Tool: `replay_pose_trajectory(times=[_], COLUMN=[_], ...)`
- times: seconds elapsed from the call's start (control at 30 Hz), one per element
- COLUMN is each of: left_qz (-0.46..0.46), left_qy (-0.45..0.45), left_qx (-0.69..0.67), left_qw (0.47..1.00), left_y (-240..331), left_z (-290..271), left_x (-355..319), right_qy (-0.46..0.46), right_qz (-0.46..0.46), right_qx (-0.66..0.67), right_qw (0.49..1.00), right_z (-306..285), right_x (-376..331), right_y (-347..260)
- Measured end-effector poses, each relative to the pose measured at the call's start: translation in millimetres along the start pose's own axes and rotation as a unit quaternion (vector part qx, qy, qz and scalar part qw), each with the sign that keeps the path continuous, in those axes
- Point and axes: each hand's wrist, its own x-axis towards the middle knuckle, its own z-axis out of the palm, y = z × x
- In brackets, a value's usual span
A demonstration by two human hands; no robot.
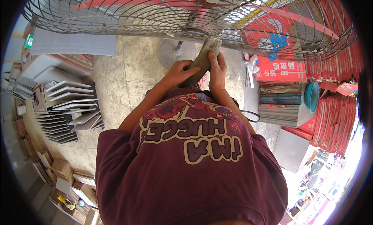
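A greyish-brown folded cloth [203, 61] is held up in front of my chest, its upper end close to the wire guard of a large fan [155, 24]. My left hand [182, 72] is closed on the cloth's lower left side, thumb lying across it. On the right, my right hand [217, 69] pinches the cloth near its upper end, thumb on top. Whether the cloth touches the guard, I cannot tell. Red blades show behind the wires, and the fan's round grey base [176, 54] stands on the floor beyond my hands.
Racks of tile samples [74, 96] stand at the left, below a grey panel [74, 44]. Stacked red cartons [334, 124], a teal basin [312, 96] and a pile of flat boards [281, 114] are at the right. Cardboard boxes [62, 167] sit at lower left.
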Motion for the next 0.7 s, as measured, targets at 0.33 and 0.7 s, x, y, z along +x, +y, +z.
replay_pose_trajectory(times=[0.33, 0.7], left_qz=[0.012, -0.004], left_qy=[-0.020, 0.009], left_qx=[-0.018, -0.010], left_qw=[1.000, 1.000], left_y=[22, 9], left_z=[-1, 8], left_x=[0, 2], right_qy=[-0.063, 0.015], right_qz=[-0.146, 0.109], right_qx=[-0.014, 0.051], right_qw=[0.987, 0.993], right_z=[7, -13], right_x=[-10, 11], right_y=[-23, -6])
